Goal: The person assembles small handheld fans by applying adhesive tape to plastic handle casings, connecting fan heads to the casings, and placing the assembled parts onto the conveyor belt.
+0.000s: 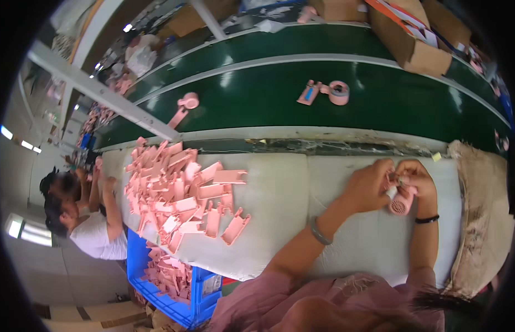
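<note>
Over the right part of the pale worktable (268,232), both my hands meet around a small pink handheld fan (400,205) with a round grille. My left hand (369,185) pinches at its upper end, fingers bent together close to a small white piece. From the other side my right hand (418,180) wraps the fan, with thumb and fingers near some tiny dark and greenish parts. The fingers hide most of these details. Left of my hands lies a heap of pink plastic handle shells (177,191), some spread loose toward the middle of the table.
A green conveyor belt (246,102) runs beyond the table, carrying pink fan pieces (338,93) and another one (188,100). A blue crate (196,304) of pink shells stands below. Brown sacking (479,210) covers the right end. Cardboard boxes (431,58) stand behind; co-workers (97,232) sit left.
</note>
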Demonstrator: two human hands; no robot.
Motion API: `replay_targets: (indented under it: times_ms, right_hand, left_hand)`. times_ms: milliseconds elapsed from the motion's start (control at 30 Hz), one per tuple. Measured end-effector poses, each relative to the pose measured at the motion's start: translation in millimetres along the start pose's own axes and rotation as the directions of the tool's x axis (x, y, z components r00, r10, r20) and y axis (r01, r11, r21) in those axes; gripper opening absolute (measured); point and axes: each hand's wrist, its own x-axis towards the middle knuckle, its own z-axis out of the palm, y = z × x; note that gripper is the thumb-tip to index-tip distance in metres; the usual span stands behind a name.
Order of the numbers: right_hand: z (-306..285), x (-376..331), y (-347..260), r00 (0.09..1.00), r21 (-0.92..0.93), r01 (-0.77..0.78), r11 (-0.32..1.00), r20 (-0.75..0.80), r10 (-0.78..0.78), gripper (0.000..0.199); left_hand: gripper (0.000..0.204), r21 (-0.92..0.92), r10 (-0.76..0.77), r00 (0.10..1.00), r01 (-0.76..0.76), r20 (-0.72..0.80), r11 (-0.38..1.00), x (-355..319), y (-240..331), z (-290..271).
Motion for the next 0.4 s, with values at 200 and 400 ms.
replay_targets:
  times_ms: [200,400]
  right_hand:
    - [19,20,-13,0.990,-0.273,0.032,0.961,-0.121,-0.067,0.017]
    - [38,4,-15,0.957,-0.772,0.033,0.635,-0.159,-0.243,0.017]
  left_hand:
    - [0.041,-0.006,-0.282,0.957,0.282,-0.067,0.959,6,-17,-9]
    - [0.031,-0.469,-0.609,0.761,0.632,0.225,0.617,10,-18,-13]
